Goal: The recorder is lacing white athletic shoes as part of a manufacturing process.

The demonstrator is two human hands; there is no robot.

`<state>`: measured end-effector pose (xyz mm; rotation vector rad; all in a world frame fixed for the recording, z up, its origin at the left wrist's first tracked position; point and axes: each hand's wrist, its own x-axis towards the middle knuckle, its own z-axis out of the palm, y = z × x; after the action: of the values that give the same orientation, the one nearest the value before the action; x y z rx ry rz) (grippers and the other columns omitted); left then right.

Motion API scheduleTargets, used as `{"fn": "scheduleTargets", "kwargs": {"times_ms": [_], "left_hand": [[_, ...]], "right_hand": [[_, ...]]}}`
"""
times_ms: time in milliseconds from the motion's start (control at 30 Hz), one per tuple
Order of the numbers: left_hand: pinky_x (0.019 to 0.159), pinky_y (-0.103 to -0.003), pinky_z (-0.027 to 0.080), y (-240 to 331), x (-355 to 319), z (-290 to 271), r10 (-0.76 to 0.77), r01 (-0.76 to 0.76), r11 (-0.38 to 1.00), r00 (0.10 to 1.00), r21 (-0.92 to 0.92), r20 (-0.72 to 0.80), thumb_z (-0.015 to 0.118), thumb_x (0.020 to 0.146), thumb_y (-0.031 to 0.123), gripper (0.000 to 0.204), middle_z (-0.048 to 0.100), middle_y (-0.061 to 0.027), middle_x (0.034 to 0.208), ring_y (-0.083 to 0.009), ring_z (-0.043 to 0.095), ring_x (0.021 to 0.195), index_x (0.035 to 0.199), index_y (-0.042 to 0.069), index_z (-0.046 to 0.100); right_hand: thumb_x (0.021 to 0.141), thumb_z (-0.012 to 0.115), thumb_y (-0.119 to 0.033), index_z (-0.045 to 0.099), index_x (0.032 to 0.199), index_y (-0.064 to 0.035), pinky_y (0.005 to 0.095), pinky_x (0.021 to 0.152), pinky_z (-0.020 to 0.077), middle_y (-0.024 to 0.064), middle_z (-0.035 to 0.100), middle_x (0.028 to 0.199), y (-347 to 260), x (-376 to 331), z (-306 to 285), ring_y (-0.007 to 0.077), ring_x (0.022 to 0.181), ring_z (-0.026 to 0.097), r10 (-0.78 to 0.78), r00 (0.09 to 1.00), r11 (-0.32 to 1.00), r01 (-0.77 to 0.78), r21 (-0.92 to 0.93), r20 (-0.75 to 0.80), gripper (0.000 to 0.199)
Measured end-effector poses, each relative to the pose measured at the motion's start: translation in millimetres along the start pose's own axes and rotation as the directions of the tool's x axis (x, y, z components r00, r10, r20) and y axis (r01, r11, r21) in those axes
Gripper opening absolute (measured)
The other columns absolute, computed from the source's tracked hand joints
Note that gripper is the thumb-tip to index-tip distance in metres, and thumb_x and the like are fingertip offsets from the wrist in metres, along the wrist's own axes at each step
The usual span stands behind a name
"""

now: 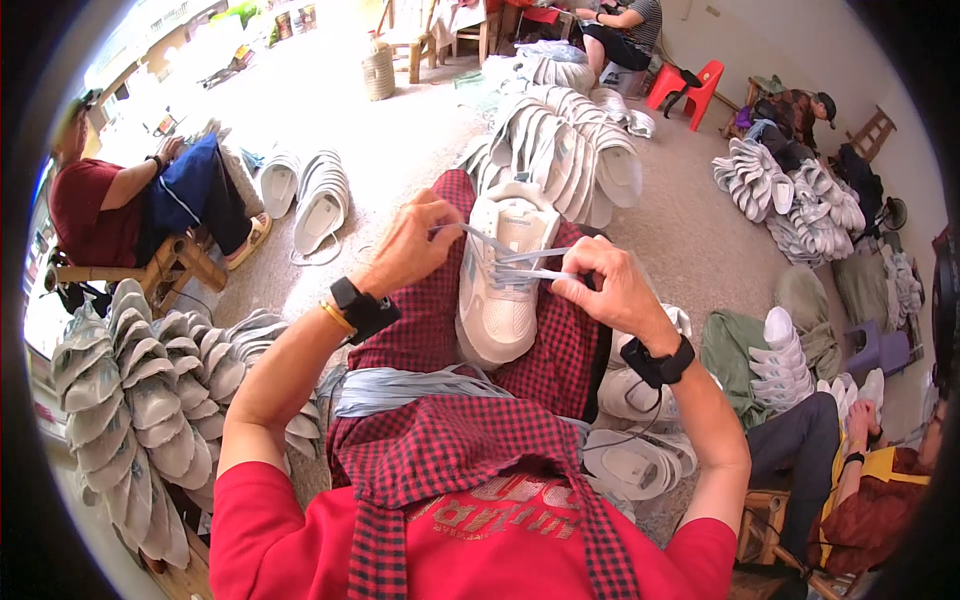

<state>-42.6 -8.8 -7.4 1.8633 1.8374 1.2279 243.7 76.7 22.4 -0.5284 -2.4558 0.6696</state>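
A white sneaker (500,290) rests between my knees, its toe pointing toward me. Pale grey-blue laces (515,278) run through its lower eyelets, and loose lengths stretch out to both sides. My left hand (415,238) pinches one lace end to the left of the shoe's opening. On the other side, my right hand (605,285) has thumb and forefinger closed on lace strands, pulled taut from the eyelets. A bundle of spare grey-blue laces (420,392) lies across my lap on the red-and-black checked apron (450,440).
Stacked shoe uppers (130,420) stand at my left, with more piles (560,150) ahead and at far right (790,200). White shoes (640,465) lie beside my right leg. Co-workers sit at left (100,200), at lower right (870,500) and farther back. A red chair (690,92) stands behind.
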Motion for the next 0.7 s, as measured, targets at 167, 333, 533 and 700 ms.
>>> {"fn": "scheduleTargets", "kwargs": {"times_ms": [167,333,533,700], "left_hand": [[0.083,-0.039,0.049,17,-18,17,0.329,-0.313,0.938,0.939,0.150,-0.100,0.069,0.078,0.002,0.020,0.061,-0.0131,0.091,-0.0332,0.062,0.090,0.098,0.003,0.064],[0.078,-0.037,0.049,4,-22,31,0.262,-0.258,0.964,0.963,0.058,-0.061,0.070,0.076,0.004,0.020,0.064,-0.0111,0.091,-0.0276,0.062,0.084,0.096,0.002,0.064],[0.082,-0.040,0.047,-1,-27,35,0.187,-0.191,0.980,0.979,-0.052,-0.076,0.070,0.073,0.005,0.019,0.062,-0.0151,0.090,-0.0324,0.061,0.089,0.090,0.000,0.063],[0.077,-0.037,0.049,-4,-27,37,0.157,-0.163,0.985,0.983,-0.060,-0.097,0.072,0.074,0.006,0.020,0.062,-0.0137,0.091,-0.0289,0.061,0.085,0.092,0.000,0.064]], "right_hand": [[0.086,0.074,-0.024,0.065,0.080,-0.0007,0.0367,0.069,0.0462,0.0090,0.061,0.076,13,-2,11,0.0239,0.074,0.056,0.050,0.997,0.995,-0.054,0.080,0.057,0.026],[0.087,0.069,-0.015,0.069,0.086,-0.0013,0.0412,0.072,0.0500,0.0124,0.066,0.082,-5,17,31,0.0302,0.082,0.063,-0.043,0.991,0.998,0.036,-0.053,-0.129,0.013],[0.081,0.070,-0.012,0.068,0.089,-0.0042,0.0434,0.074,0.0525,0.0136,0.065,0.090,-10,40,59,0.0329,0.087,0.065,-0.190,0.981,0.893,0.191,-0.407,0.045,0.011],[0.081,0.068,-0.013,0.066,0.086,-0.0032,0.0441,0.069,0.0527,0.0146,0.065,0.085,-10,47,65,0.0338,0.080,0.065,-0.307,0.950,0.810,0.290,-0.509,0.054,0.011]]}}
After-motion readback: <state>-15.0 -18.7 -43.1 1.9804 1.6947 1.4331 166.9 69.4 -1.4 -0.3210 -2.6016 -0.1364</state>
